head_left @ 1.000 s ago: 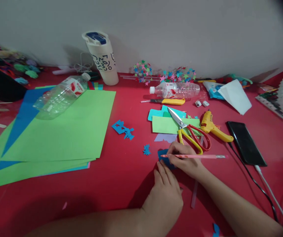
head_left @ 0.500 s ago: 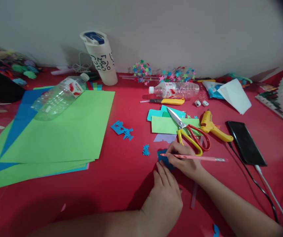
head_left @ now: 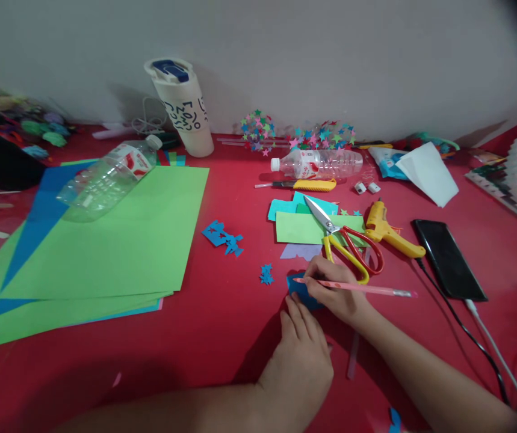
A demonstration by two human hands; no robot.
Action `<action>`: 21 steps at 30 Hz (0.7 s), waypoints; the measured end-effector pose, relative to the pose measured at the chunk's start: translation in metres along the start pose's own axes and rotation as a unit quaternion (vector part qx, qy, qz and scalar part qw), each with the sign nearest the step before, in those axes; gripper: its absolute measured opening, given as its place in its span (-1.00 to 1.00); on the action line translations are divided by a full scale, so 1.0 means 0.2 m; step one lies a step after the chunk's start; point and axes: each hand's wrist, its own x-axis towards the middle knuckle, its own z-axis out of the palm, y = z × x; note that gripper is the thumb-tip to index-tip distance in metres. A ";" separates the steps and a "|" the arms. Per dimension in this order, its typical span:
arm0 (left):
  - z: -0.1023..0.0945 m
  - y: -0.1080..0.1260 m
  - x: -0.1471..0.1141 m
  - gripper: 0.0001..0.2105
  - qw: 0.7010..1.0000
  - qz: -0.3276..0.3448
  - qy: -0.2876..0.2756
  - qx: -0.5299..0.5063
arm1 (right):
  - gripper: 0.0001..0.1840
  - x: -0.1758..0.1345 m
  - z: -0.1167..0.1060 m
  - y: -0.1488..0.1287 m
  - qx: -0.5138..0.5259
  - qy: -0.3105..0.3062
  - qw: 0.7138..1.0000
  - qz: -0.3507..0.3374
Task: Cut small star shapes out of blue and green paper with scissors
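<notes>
Red, smooth tabletop point(head_left: 222, 325) meets a plain grey wall point(head_left: 285, 54). On it, a small blue paper piece point(head_left: 299, 290) lies just beyond the left hand point(head_left: 303, 355), whose flat, unclosed fingers touch its near edge, and partly beneath the right hand point(head_left: 338, 300), clamped around a slim pink pencil point(head_left: 375, 290).

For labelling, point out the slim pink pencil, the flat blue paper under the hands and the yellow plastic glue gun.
Slim pink pencil point(head_left: 363, 288), head view: shaft.
Flat blue paper point(head_left: 298, 288), head view: exposed left part.
Yellow plastic glue gun point(head_left: 381, 230), head view: body.
</notes>
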 end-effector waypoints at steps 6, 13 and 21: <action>-0.01 0.00 0.00 -0.63 1.000 0.002 0.000 0.006 | -0.84 0.00 0.00 0.02 -0.012 -0.010 0.999 -0.029; -0.01 0.00 0.00 -0.64 1.000 0.002 0.010 0.003 | -0.85 0.00 0.00 0.03 -0.019 -0.017 0.999 -0.036; 0.00 0.00 0.00 -0.64 1.000 0.004 0.004 0.008 | -0.85 -0.01 0.00 0.02 -0.006 -0.023 0.999 -0.035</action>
